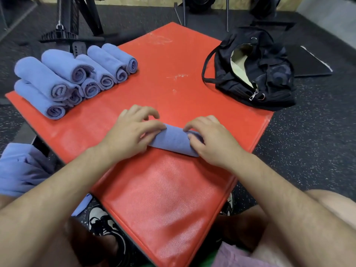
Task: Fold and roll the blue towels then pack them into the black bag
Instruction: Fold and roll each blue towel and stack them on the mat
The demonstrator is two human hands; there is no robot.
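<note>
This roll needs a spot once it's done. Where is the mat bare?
The widest bare stretch of the red mat lies between the stack of rolled towels and the black bag. Another lies on the near side of the half-rolled towel. Crowded: the far-left corner, and mid-mat, where left hand and right hand hold that towel.

Rolled towel (pixel 173 140): plain periwinkle blue.
Stacked towel rolls (pixel 63 74): same blue, darker spiral ends.
Loose towels (pixel 21 170): same blue.
Desk (pixel 163 189): red-orange, fine woven sheen, pale scuffs.
Bag (pixel 273 74): black, cream lining, silver zip pull.
Floor (pixel 308 141): charcoal, white-speckled.
Shoe (pixel 102 222): black and white.
Frame behind stack (pixel 77 26): black.
Cloth at lower edge (pixel 235 255): pale pink.
</note>
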